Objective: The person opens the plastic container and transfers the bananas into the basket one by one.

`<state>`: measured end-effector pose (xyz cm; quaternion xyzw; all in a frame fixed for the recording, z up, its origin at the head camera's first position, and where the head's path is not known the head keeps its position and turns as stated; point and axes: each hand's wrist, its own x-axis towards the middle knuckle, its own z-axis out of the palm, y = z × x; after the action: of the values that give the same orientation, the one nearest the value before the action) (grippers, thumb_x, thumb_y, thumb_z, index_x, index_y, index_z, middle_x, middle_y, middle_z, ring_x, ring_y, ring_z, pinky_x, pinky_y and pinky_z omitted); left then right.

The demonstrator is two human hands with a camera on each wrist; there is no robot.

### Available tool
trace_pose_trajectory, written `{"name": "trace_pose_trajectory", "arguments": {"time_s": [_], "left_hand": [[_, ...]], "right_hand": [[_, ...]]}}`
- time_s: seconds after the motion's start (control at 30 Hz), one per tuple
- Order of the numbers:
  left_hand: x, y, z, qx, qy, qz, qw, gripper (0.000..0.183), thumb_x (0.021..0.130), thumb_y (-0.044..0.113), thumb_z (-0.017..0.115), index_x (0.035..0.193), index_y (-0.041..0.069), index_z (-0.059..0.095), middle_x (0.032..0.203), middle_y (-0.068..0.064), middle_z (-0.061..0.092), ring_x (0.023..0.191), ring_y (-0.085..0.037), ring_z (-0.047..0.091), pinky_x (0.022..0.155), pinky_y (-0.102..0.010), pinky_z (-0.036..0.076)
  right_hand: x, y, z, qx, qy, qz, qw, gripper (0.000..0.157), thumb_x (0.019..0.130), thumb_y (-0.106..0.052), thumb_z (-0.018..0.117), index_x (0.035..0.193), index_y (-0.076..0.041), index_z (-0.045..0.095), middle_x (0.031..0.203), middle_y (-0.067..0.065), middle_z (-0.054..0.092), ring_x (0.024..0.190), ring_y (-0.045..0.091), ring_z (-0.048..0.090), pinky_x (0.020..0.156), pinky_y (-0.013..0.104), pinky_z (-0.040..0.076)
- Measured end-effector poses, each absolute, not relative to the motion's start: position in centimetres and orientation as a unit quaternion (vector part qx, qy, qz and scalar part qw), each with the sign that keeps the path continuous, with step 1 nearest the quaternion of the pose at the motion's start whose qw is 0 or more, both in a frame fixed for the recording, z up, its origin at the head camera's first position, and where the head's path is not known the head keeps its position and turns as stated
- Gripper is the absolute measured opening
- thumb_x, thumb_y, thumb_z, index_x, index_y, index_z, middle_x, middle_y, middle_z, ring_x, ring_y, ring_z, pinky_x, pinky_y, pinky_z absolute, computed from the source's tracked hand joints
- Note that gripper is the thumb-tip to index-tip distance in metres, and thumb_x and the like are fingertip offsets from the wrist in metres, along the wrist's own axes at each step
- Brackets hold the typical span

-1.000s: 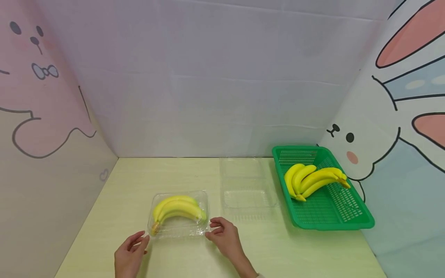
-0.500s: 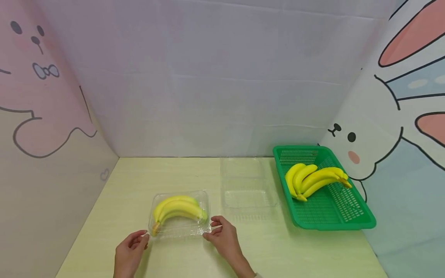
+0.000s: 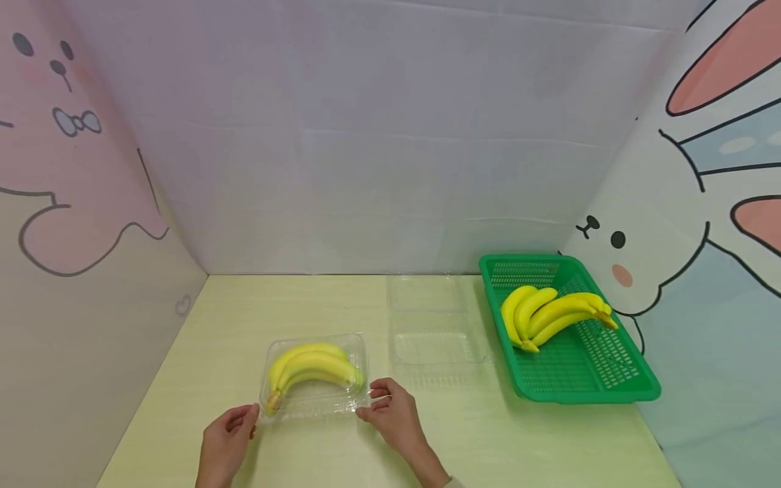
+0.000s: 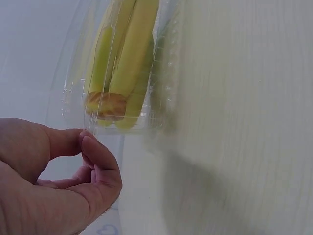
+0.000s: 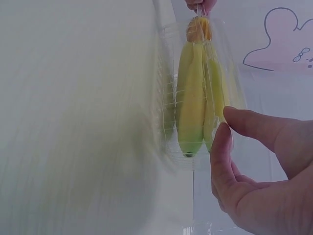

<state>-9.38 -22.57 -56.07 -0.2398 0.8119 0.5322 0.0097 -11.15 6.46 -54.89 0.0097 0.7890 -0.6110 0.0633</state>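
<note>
- A person's left hand pinches the near left corner of a clear plastic clamshell container, thumb and index fingertip pressed together at the edge in the left wrist view.
- The right hand holds the near right corner in a narrow pinch, thumb and index finger at the rim, the other fingers curled beneath.
- Under the container's transparent lid lies a bunch of yellow bananas, brown stem end toward the left hand, greenish tips toward the right.
- The container rests on a pale wood-grain bench, left of centre, directly before the person; a light sleeve shows at the right wrist.
- Just to the right and farther back, a second clear clamshell container sits spread out, one half behind the other.
- Beyond it stands a green plastic basket with perforated walls, two banana bunches lying side by side toward its far end.
- A white cloth backdrop rises behind, flanked by a pink cartoon animal on the left and a white cartoon rabbit on the right.
</note>
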Motion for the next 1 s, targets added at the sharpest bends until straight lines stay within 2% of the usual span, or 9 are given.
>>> {"name": "trace_pose_trajectory", "arguments": {"time_s": [0.2, 0.37, 0.63, 0.9, 1.0], "left_hand": [[-9.9, -23.0, -55.4, -0.197, 0.833, 0.514, 0.061, 0.041, 0.108, 0.021, 0.054, 0.119, -0.018, 0.061, 0.089, -0.013, 0.069, 0.078, -0.019, 0.062, 0.061, -0.024, 0.051], [-10.1, -23.2, -54.9, -0.180, 0.843, 0.500, 0.078, 0.037, 0.108, 0.019, 0.052, 0.114, -0.016, 0.062, 0.083, -0.009, 0.064, 0.074, -0.018, 0.059, 0.057, -0.024, 0.048], [-10.1, -23.2, -54.5, -0.167, 0.860, 0.479, 0.056, 0.028, 0.106, 0.016, 0.057, 0.109, -0.010, 0.066, 0.082, -0.007, 0.064, 0.070, -0.011, 0.056, 0.059, -0.023, 0.048], [-10.7, -23.2, -54.3, -0.160, 0.842, 0.512, 0.060, 0.030, 0.108, 0.010, 0.050, 0.105, -0.017, 0.062, 0.084, -0.012, 0.068, 0.074, -0.016, 0.064, 0.065, -0.026, 0.059], [-10.7, -23.2, -54.4, -0.170, 0.838, 0.516, 0.057, 0.030, 0.108, 0.012, 0.052, 0.107, -0.015, 0.063, 0.083, -0.010, 0.069, 0.074, -0.018, 0.065, 0.065, -0.027, 0.058]], "right_hand": [[-11.3, 6.6, -54.7, 0.009, 0.793, -0.606, 0.068, 0.042, 0.076, 0.000, 0.088, 0.110, 0.006, 0.065, 0.096, 0.007, 0.066, 0.079, 0.016, 0.065, 0.065, 0.022, 0.056], [-11.4, 6.7, -54.8, 0.006, 0.791, -0.609, 0.068, 0.041, 0.076, 0.000, 0.088, 0.109, 0.006, 0.065, 0.096, 0.008, 0.067, 0.079, 0.016, 0.066, 0.065, 0.022, 0.056], [-11.5, 6.7, -54.9, 0.006, 0.786, -0.614, 0.071, 0.041, 0.076, 0.001, 0.088, 0.109, 0.006, 0.065, 0.096, 0.009, 0.066, 0.079, 0.017, 0.066, 0.065, 0.022, 0.056], [-11.4, 6.5, -54.7, 0.010, 0.775, -0.627, 0.076, 0.042, 0.076, -0.001, 0.089, 0.109, 0.005, 0.065, 0.096, 0.008, 0.066, 0.080, 0.017, 0.066, 0.066, 0.023, 0.057], [-11.4, 6.6, -54.7, 0.013, 0.767, -0.637, 0.080, 0.042, 0.076, 0.000, 0.088, 0.110, 0.004, 0.064, 0.096, 0.008, 0.066, 0.080, 0.017, 0.066, 0.066, 0.023, 0.057]]}}
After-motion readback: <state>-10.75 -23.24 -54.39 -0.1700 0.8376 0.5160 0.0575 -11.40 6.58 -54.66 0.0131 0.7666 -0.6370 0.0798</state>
